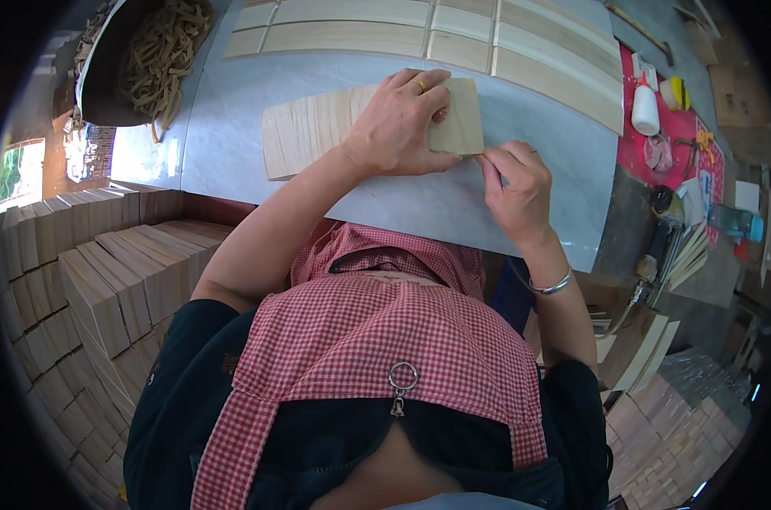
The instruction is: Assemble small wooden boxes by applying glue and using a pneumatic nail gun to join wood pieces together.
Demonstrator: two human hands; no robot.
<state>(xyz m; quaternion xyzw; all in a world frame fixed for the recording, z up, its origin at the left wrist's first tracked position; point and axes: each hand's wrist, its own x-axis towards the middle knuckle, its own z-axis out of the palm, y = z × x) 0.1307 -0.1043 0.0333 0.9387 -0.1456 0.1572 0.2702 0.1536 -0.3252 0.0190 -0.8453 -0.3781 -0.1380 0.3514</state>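
Note:
A row of light wooden boards (309, 127), with many lines across its left part, lies on the pale grey tabletop in front of me. My left hand (398, 123) spreads over its right part, fingers at the far edge and thumb along the near edge, gripping the end board (464, 115). At that board's near right corner, my right hand (517, 183) is closed in a pinch. Whatever its thumb and forefinger hold there is too small to make out.
Long wooden strips (351, 38) lie side by side at the table's far edge. A container of tan bands (160, 64) stands far left. Wooden blocks (105, 289) are stacked at left. A white bottle (646, 110) rests on a red surface at right, with a hammer (645, 34) beyond.

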